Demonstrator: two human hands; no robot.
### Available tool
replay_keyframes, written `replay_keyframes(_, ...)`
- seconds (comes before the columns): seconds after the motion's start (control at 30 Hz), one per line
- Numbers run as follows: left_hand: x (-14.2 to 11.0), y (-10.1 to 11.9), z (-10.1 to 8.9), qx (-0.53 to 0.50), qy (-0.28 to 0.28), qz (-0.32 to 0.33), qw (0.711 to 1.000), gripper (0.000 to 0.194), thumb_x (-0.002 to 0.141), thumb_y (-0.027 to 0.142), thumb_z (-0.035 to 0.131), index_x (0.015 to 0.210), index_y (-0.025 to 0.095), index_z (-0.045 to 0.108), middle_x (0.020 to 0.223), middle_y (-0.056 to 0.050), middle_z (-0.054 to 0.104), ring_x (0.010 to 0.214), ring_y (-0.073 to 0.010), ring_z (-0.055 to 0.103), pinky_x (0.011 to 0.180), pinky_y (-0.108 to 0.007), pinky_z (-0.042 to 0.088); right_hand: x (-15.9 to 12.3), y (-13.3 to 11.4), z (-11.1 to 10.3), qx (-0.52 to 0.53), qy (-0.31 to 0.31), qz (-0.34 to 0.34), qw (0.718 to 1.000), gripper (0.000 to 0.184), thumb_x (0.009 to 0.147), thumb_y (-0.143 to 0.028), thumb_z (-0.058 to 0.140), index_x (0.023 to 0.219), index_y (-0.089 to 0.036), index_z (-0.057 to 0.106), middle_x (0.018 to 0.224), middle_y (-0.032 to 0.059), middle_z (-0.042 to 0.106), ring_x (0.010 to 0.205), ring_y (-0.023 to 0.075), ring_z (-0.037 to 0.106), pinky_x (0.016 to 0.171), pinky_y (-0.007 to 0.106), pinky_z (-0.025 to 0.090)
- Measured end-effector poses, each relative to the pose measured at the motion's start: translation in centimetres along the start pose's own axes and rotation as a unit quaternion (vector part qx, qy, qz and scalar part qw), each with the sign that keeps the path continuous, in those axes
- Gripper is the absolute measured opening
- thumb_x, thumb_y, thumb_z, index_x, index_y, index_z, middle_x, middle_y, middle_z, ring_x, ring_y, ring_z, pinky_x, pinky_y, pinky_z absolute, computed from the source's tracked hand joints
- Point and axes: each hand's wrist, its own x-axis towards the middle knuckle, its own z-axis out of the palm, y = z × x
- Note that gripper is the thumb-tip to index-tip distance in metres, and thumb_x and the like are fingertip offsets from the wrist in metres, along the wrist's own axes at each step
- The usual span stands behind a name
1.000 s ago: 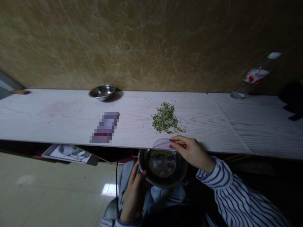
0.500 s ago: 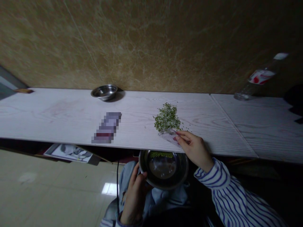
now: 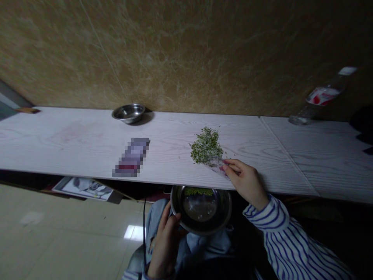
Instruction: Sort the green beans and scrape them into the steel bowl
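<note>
My left hand (image 3: 166, 237) is closed on the left rim of a metal bowl (image 3: 224, 208), held tilted below the table's front edge. Small green beans or seeds (image 3: 198, 191) lie against the bowl's far side. Above it, my right hand (image 3: 244, 181) pinches a thin, clear plastic piece (image 3: 215, 163) between thumb and fingers. The far end of this plastic touches the near edge of a spread pile of green beans or seeds (image 3: 206, 144) on the white wood-grain table (image 3: 169, 155). A few loose ones lie to the right of the pile.
A smaller metal bowl (image 3: 128, 113) stands near the wall. A blurred-out phone-shaped object (image 3: 131, 157) lies left of the pile. At the back right stands a clear bottle (image 3: 323, 95) with a red and white label. An open drawer (image 3: 84, 188) juts out below the table at left.
My right hand has shifted slightly to the right with the plastic piece, uncovering a little more of the pile's near edge. My left hand and the bowl have hardly moved.
</note>
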Motion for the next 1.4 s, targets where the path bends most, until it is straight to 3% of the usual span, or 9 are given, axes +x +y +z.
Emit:
replay_keyframes(0.33, 0.0, 0.1, -0.5, -0.011, -0.017, 0.012, 1.0, 0.062, 0.077, 0.03, 0.07, 0.138, 0.026, 0.058, 0.14, -0.011, 0.061, 0.127, -0.0354, 0.056, 0.09, -0.041, 0.056, 1.5, -0.9, 0.8, -0.062, 0.02, -0.049, 0.997, 0.026, 0.086, -0.033, 0.058, 0.102, -0.02, 0.074, 0.093, 0.0114, 0.08, 0.085, 0.0268, 0.077, 0.073, 0.036, 0.062)
replay_keyframes(0.57, 0.1, 0.2, -0.3, -0.005, 0.003, 0.0, 1.0, 0.069, 0.072, 0.032, 0.074, 0.138, 0.026, 0.058, 0.134, -0.012, 0.065, 0.113, -0.0316, 0.065, 0.084, -0.039, 0.057, 2.8, -1.6, 1.5, -0.119, 0.004, -0.086, 0.989, 0.025, 0.088, -0.027, 0.057, 0.105, -0.021, 0.074, 0.097, 0.0096, 0.08, 0.089, 0.0263, 0.077, 0.077, 0.037, 0.061)
replay_keyframes(0.8, 0.1, 0.8, -0.2, -0.009, 0.014, 0.008, 1.0, 0.069, 0.069, 0.032, 0.074, 0.135, 0.024, 0.058, 0.122, -0.011, 0.069, 0.097, -0.0265, 0.068, 0.079, -0.037, 0.057, 3.1, -1.2, 2.0, -0.099, -0.041, -0.077, 0.991, 0.025, 0.088, -0.025, 0.057, 0.106, -0.022, 0.074, 0.096, 0.008, 0.08, 0.087, 0.0242, 0.077, 0.077, 0.036, 0.061)
replay_keyframes(1.13, 0.3, 2.6, -0.5, 0.028, 0.022, 0.01, 0.999, 0.065, 0.07, 0.035, 0.071, 0.133, 0.026, 0.059, 0.131, -0.011, 0.066, 0.112, -0.0305, 0.063, 0.078, -0.036, 0.057, 3.5, -1.3, 2.2, -0.066, -0.053, -0.066, 0.994, 0.024, 0.087, -0.026, 0.059, 0.105, -0.02, 0.074, 0.095, 0.0085, 0.08, 0.087, 0.0233, 0.077, 0.076, 0.034, 0.061)
replay_keyframes(1.4, 0.6, 2.6, -0.7, 0.006, 0.023, -0.002, 1.0, 0.067, 0.07, 0.035, 0.074, 0.134, 0.025, 0.058, 0.129, -0.012, 0.066, 0.101, -0.0285, 0.068, 0.075, -0.035, 0.057, 1.9, -1.1, 2.1, -0.037, -0.088, -0.058, 0.994, 0.022, 0.089, -0.028, 0.059, 0.104, -0.022, 0.074, 0.099, 0.0071, 0.08, 0.092, 0.0227, 0.076, 0.082, 0.035, 0.062)
